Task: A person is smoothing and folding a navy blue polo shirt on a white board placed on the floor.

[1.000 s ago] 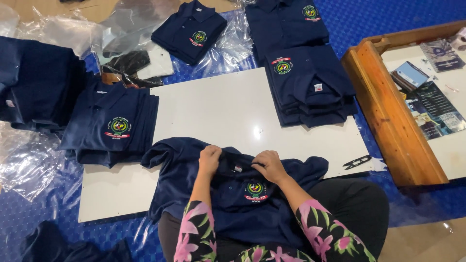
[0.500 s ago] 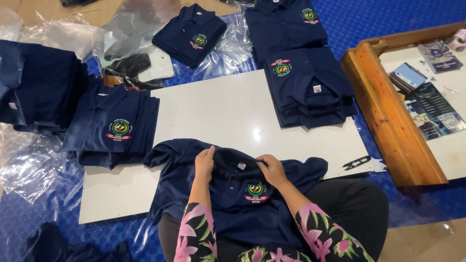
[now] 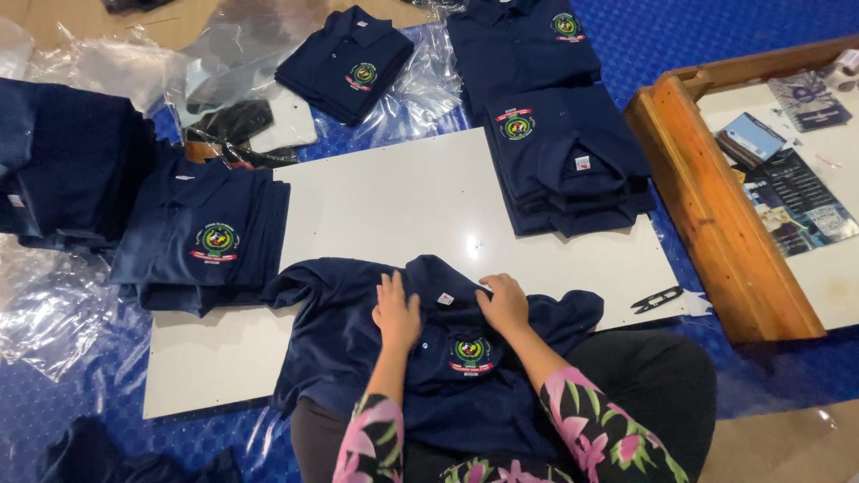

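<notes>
From my remote post I see both hands pressed flat, fingers spread and grasping nothing, on a navy polo shirt (image 3: 429,358) at the near edge of the white board (image 3: 394,206): left hand (image 3: 396,311) beside its collar, right hand (image 3: 504,302) just right.

A white board (image 3: 394,210) on the floor carries navy shirt stacks (image 3: 204,237) (image 3: 568,161), an unfolded shirt (image 3: 358,340) and snips (image 3: 658,299).
</notes>
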